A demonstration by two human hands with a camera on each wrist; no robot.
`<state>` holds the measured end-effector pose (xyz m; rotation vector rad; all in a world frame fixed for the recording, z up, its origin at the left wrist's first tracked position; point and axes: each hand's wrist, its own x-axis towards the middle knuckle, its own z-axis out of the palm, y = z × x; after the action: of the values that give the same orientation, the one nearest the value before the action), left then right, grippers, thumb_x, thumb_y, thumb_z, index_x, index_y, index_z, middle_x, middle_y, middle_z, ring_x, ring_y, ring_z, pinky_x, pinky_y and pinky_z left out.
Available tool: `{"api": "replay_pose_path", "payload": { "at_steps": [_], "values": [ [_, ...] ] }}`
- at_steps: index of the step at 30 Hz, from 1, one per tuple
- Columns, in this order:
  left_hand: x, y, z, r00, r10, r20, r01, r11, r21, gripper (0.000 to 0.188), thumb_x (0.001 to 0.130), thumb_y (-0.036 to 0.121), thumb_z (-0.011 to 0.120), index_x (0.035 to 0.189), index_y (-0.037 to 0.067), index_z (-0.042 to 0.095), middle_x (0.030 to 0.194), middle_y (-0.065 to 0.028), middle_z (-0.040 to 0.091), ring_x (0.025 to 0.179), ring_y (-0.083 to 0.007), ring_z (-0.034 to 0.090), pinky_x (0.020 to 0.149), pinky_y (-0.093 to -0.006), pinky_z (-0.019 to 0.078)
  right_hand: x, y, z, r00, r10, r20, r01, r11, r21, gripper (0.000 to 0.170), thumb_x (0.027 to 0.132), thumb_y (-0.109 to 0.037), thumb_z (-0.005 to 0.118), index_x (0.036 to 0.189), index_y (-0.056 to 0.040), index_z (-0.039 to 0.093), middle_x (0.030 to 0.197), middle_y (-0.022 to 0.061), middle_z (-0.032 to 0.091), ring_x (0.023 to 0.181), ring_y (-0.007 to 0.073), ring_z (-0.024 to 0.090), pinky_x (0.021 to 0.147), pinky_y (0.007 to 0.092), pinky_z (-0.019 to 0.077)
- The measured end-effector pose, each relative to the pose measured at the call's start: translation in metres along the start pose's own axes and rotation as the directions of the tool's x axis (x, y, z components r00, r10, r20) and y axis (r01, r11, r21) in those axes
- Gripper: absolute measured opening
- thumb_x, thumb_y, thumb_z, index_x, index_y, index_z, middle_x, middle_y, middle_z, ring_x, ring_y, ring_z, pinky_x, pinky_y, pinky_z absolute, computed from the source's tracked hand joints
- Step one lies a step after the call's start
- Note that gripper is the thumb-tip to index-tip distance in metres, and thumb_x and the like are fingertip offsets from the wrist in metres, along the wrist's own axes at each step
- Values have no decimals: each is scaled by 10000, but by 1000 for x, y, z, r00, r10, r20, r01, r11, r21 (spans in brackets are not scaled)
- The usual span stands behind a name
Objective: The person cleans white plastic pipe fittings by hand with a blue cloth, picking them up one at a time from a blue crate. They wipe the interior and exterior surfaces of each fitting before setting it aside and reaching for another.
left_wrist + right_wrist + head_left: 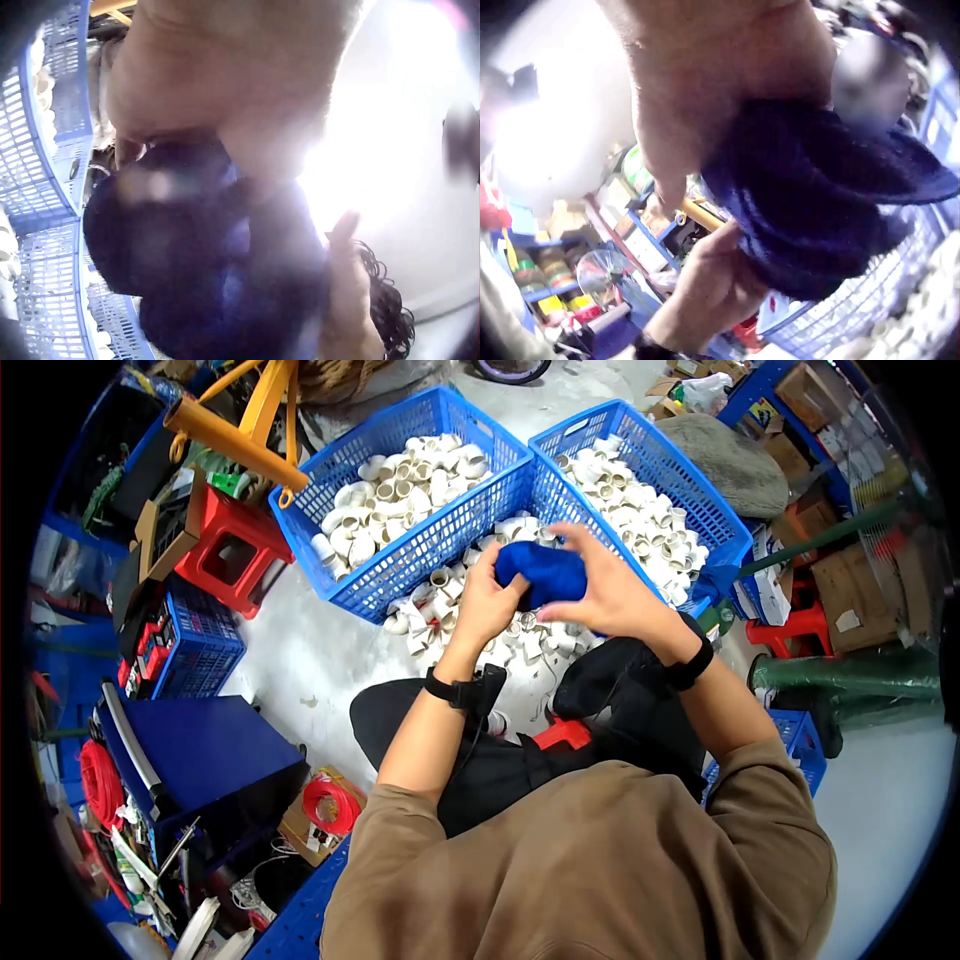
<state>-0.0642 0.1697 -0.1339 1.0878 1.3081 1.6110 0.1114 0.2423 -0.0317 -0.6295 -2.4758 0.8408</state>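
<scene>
A dark blue, fuzzy cloth is bunched up between both hands in front of the lap. My left hand grips its left side, the thumb lying over the near face and the fingers partly hidden behind it. Around the right side my right hand is spread wide, its palm against the cloth and its thumb extended along the lower edge. The right wrist view shows the folded cloth hanging in loose layers, with the left hand at its lower left. Dark bands circle both wrists.
Two blue plastic crates full of white pipe fittings stand just ahead. More loose fittings lie on the floor between crates and knees. A yellow metal frame juts in at upper left, near a red stool.
</scene>
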Motion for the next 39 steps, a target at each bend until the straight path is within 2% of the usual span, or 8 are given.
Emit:
{"api": "replay_pose_path", "payload": {
  "at_steps": [7, 12, 16, 20, 26, 29, 33, 39],
  "values": [
    [-19, 59, 32, 980, 69, -184, 37, 854, 519, 134, 828, 151, 657, 865, 22, 649, 647, -194, 616, 564, -290, 621, 558, -381, 461, -32, -18, -48, 981, -174, -79, 110, 853, -510, 316, 720, -50, 710, 1013, -67, 591, 1020, 108, 586, 905, 300, 648, 733, 394, 546],
    [-29, 78, 46, 998, -57, 7, 54, 964, 259, 177, 780, -26, 503, 874, 5, 650, 701, -59, 627, 663, -97, 540, 593, -276, 438, -62, -50, -56, 950, -33, 310, 84, 985, -151, 467, 798, -427, 786, 1015, -72, 573, 984, 116, 609, 880, 301, 670, 684, 415, 539],
    [-41, 102, 59, 976, -82, 200, 83, 997, 3, 59, 912, 12, 581, 933, 59, 611, 844, 36, 605, 766, -34, 518, 673, -197, 426, -60, -19, -82, 891, -332, -310, 314, 943, -108, 534, 813, -368, 806, 1164, -36, 579, 1073, 146, 634, 984, 361, 648, 899, 407, 507],
    [-33, 124, 74, 964, -121, 235, 143, 986, -81, 49, 951, 72, 591, 961, 67, 639, 875, 22, 651, 784, -47, 592, 682, -205, 475, -68, -2, -90, 992, -33, 126, -15, 933, 359, 730, 752, -330, 873, 1309, -34, 506, 1173, 136, 672, 1144, 281, 630, 1020, 382, 453],
    [16, 124, 84, 928, -185, 324, 190, 982, 16, 138, 880, 10, 686, 1006, 24, 632, 927, -38, 697, 794, -82, 638, 708, -213, 508, -76, 51, -83, 992, 75, 98, -116, 840, 531, 444, 794, -410, 820, 898, -3, 677, 779, 106, 670, 749, 185, 637, 710, 340, 497],
    [49, 106, 93, 838, -230, 496, 206, 973, 104, 258, 856, -20, 702, 1097, 2, 615, 1170, -135, 684, 1088, -199, 652, 983, -329, 513, -76, 94, -82, 996, 62, 65, -84, 904, 420, 407, 815, -398, 796, 921, -15, 710, 756, 76, 679, 719, 153, 634, 692, 316, 504],
    [94, 31, 89, 805, -377, 458, 202, 900, 386, 318, 852, -53, 668, 1159, 10, 609, 1157, -92, 672, 1049, -173, 648, 932, -305, 523, -62, 150, -74, 897, 283, 340, -418, 793, 443, 604, 836, -574, 735, 1053, -10, 733, 902, 150, 737, 831, 206, 700, 764, 357, 542],
    [108, -160, 40, 804, -581, 123, 175, 430, 886, 332, 785, 247, 750, 1026, 22, 714, 972, -189, 732, 934, -293, 708, 855, -369, 551, -17, 214, -39, 884, 428, 188, -455, 880, 135, 464, 916, -439, 661, 1004, 15, 703, 771, 122, 699, 703, 204, 639, 698, 368, 512]
  ]
}}
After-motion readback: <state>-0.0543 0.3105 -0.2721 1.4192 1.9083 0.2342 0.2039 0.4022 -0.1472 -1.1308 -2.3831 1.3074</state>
